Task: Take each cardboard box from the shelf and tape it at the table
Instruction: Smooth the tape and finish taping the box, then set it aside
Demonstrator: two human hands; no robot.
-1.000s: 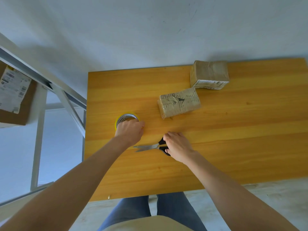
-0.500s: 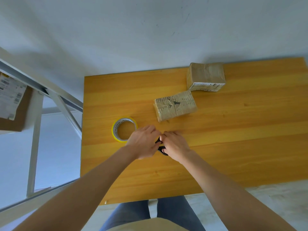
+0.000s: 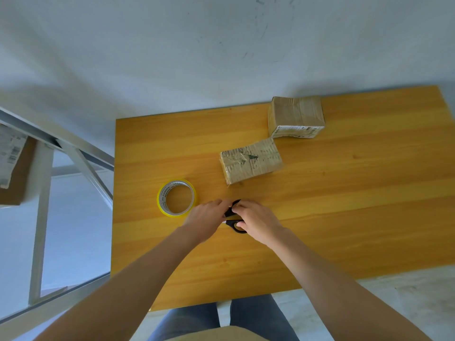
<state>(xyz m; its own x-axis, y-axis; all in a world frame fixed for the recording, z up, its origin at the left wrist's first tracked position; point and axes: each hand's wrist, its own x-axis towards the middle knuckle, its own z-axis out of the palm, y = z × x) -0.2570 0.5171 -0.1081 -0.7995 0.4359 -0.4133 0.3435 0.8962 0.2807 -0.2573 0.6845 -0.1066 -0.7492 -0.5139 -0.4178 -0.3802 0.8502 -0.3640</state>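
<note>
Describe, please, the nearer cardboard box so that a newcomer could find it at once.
Look at the orange wooden table. Two small cardboard boxes sit on its far half; this nearer box lies slanted, between the yellow tape roll and the far box. Its top is wrinkled tape with a dark torn patch, while the far box shows a white label.

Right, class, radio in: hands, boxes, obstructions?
Right hand grips scissors; left hand on them, grip unclear. Near box, far box sit on table, unheld. Tape roll lies apart; nothing blocking.
</note>
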